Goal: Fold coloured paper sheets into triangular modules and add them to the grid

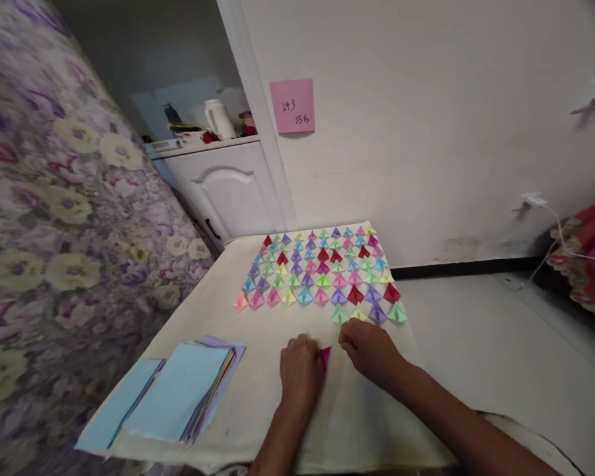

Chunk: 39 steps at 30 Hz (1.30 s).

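Magenta folded paper (326, 357) at the left hand (301, 369)

Of the two hands, the left rests on the cream tabletop (203, 314), near the front and right of the stacked sheets. Its fingers are curled closed and hold the magenta folded paper, which projects as a pointed corner on the thumb side; the remainder is hidden by the hand. The right hand (369, 345) is positioned to the right, apart from the left, with its fingers curled closed. Whether it encloses anything cannot be told. It is nearest to the pale yellow folded piece (359, 313) and partly overlaps it in view.

An array of folded paper pieces (306, 295) occupies the far part of the tabletop in rows, in red, pink, purple, blue, green and yellow. The row closest to the hands contains four pieces, all at the right end: green, yellow, purple and green.

At the front left are a large paper stack (181, 391) and a small paper stack (121, 403), set side by side, each with a light blue sheet uppermost. The large stack shows multicoloured edges.

A pink note (292, 106) with handwriting is fixed to the wall (401, 132). A white cabinet (231, 192) stands behind the tabletop and carries a white jug (221, 120). A floral curtain (79, 251) hangs at the left.
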### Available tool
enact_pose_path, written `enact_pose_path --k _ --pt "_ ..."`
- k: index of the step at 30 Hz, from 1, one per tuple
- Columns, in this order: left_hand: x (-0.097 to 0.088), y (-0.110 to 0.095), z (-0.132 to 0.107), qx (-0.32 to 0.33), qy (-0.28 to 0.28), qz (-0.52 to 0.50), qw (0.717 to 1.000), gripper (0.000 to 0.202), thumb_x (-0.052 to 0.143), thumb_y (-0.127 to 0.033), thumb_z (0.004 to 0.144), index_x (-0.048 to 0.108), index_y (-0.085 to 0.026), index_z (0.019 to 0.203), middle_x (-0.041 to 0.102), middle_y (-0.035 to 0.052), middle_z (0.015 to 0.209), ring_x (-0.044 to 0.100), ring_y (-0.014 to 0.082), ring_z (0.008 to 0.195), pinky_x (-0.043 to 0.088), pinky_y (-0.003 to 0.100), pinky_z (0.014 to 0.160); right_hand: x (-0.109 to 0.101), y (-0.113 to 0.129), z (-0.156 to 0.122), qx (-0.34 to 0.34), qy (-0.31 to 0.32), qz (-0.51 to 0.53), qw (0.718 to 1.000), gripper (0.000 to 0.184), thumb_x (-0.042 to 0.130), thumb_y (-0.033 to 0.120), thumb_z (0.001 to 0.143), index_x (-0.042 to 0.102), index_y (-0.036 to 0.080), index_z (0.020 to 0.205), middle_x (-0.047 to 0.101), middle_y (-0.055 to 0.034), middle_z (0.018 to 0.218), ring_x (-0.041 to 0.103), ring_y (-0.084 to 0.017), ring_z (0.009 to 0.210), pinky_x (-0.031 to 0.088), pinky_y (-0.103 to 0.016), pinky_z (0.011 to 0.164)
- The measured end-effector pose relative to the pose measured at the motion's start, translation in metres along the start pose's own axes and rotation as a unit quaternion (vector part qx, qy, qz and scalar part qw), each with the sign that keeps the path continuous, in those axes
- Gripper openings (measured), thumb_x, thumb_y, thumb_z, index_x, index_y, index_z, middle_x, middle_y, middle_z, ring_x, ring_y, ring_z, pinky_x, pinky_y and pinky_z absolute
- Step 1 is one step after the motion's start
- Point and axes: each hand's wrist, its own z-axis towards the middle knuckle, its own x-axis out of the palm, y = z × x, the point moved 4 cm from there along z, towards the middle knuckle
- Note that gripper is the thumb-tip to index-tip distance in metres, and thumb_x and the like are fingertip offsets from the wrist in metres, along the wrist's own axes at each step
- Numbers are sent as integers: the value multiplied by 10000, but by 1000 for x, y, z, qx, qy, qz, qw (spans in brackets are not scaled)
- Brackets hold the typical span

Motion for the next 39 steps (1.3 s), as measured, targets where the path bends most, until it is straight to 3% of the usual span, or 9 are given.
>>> enact_pose_path --k 6,9,12,17,21,29,34,39 --pt "-14 12 1 8 17 -57 998 150 500 -261 796 625 -201 737 601 32 831 540 179 822 352 266 678 0 -2 -1 2 2 -2 1000 91 503 128 776 555 189 732 585 -2 768 537 -130 724 303 -214 619" --pt "-23 26 2 -5 14 -91 996 259 362 -224 872 614 -196 820 616 35 857 564 153 812 376 246 696 2 -1 -1 -1 3 -1 1000 92 506 129 778 554 190 730 578 0 768 532 -124 705 308 -212 615" --pt "-24 34 2 -11 16 -114 993 267 350 -192 875 616 -191 884 639 43 903 578 159 855 388 248 733 6 3 0 -8 2 3 1000 130 478 110 796 577 192 778 578 -11 811 540 -126 734 329 -212 640" --pt "-10 28 1 0 38 -137 990 266 412 -172 841 627 -205 993 654 46 1010 584 162 937 392 240 787 20 13 3 -27 36 3 999 267 426 55 796 624 213 882 575 -32 893 550 -147 839 351 -222 688" --pt "-2 22 -1 5 52 -133 990 255 415 -187 834 642 -209 949 654 54 958 590 168 908 392 239 754 28 16 4 -33 63 -17 997 284 412 64 795 621 230 893 571 -27 905 563 -145 780 343 -233 640" --pt "-3 22 -4 1 62 -129 990 243 392 -204 848 629 -217 896 645 47 919 591 168 865 380 243 711 38 17 5 -28 87 -39 995 228 415 91 808 603 205 869 572 -39 899 574 -150 766 342 -239 633" --pt "-5 22 -5 -3 53 -133 990 250 394 -207 850 604 -209 986 643 53 993 587 172 903 380 245 732 40 16 5 -32 86 -42 995 260 391 104 830 609 224 904 556 -41 921 577 -150 775 344 -243 635" --pt "-7 20 -8 0 59 -132 990 221 393 -200 854 611 -220 887 645 36 907 592 162 845 379 237 714 43 18 6 -39 90 -53 994 231 420 102 801 610 223 852 550 -35 913 578 -147 739 336 -241 597"
